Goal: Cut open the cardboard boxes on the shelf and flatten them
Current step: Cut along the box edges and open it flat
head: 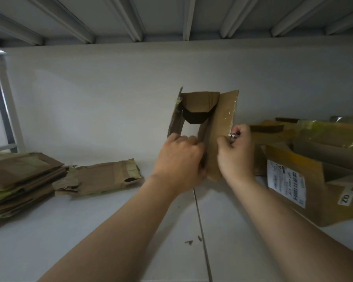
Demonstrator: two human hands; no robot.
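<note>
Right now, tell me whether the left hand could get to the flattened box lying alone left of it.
Probably yes. The left hand grips the opened box, so it must let go; bare shelf lies between it and the flattened box.

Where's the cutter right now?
In the head view, the cutter is in the right hand, its metal tip poking out beside the right flap of the open box held up mid-shelf.

Held box (pixel 216 127): matt brown cardboard, glossy clear tape along flap edge. Cutter tip (pixel 233 135): shiny metal. Shelf (pixel 110 231): smooth matt white. Label (pixel 285 185): white paper.
</note>
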